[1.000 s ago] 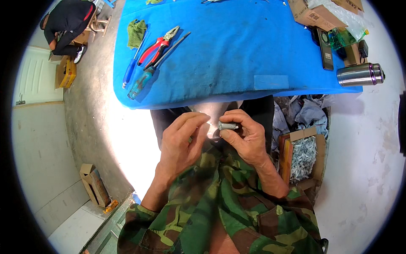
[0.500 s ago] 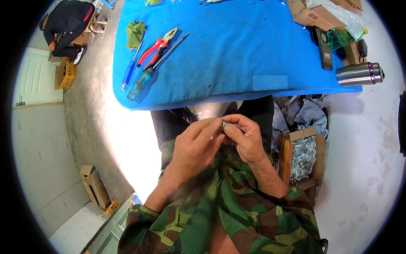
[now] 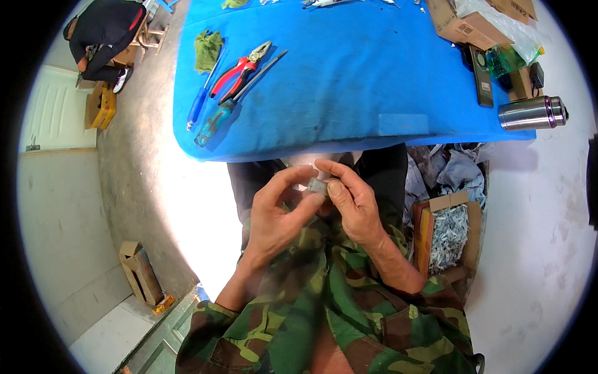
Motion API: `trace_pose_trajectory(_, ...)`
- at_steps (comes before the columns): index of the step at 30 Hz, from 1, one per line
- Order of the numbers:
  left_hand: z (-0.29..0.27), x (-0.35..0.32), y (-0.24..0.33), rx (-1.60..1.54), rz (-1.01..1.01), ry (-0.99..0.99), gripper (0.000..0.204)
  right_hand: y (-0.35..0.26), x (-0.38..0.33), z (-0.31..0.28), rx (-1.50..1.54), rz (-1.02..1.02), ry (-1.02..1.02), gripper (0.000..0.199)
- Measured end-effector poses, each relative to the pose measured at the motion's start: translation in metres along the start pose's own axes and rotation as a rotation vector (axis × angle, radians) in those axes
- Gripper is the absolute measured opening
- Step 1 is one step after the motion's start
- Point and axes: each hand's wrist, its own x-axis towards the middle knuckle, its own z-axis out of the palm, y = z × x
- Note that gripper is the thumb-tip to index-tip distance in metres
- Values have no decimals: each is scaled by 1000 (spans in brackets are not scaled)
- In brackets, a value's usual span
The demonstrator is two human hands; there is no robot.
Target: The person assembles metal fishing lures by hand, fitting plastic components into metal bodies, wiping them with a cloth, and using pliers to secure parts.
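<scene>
Over my lap, just short of the table edge, both hands meet around a small grey cylindrical piece (image 3: 317, 186), shiny and metal-looking. My left hand (image 3: 278, 209) has its thumb against the piece from below and its index finger curved over the near-left side. My right hand (image 3: 356, 209) pinches the other end, thumb on top, index finger stretched past it. The remaining fingers of both hands are partly hidden. What exact kind of part it is, I cannot tell.
On the blue-covered table (image 3: 336, 81) lie red-handled pliers (image 3: 240, 75), two blue-handled screwdrivers (image 3: 215, 123) and a green rag (image 3: 207, 51). A steel flask (image 3: 529, 113), a dark phone-like device (image 3: 481, 78) and cartons (image 3: 464, 25) stand right. Below is a box of metal pieces (image 3: 447, 237). Another person (image 3: 106, 37) sits far left.
My left hand has opened its fingers away from the piece, which now shows between the thumbs. The view has shifted slightly.
</scene>
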Motion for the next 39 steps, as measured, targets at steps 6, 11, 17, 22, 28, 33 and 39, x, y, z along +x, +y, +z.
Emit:
trace_pose_trajectory(6, -7, -1, -9, -108, -80, -73, 35, 7, 2, 11, 252, 75, -47, 45)
trace_pose_trajectory(11, -27, 1, -19, -389, -103, 12, 31, 8, 4, 1, 164, 147, -52, 42)
trace_pose_trajectory(17, -56, 2, -20, -701, -117, 102, 36, 17, 11, -18, 29, 46, 117, 32)
trace_pose_trajectory(22, -83, -2, -21, -747, -125, 240, 38, 3, 25, -33, -69, -48, 195, 30)
trace_pose_trajectory(28, -105, -10, -29, -676, -133, 378, 40, -12, 50, -53, -262, -183, 248, 29)
trace_pose_trajectory(33, -151, -22, -105, -575, -156, 488, 40, -24, 91, -67, -557, -336, 309, 31)
trace_pose_trajectory(39, -212, -102, -311, -513, -471, 870, 24, -21, 130, -89, -932, -438, 566, 34)
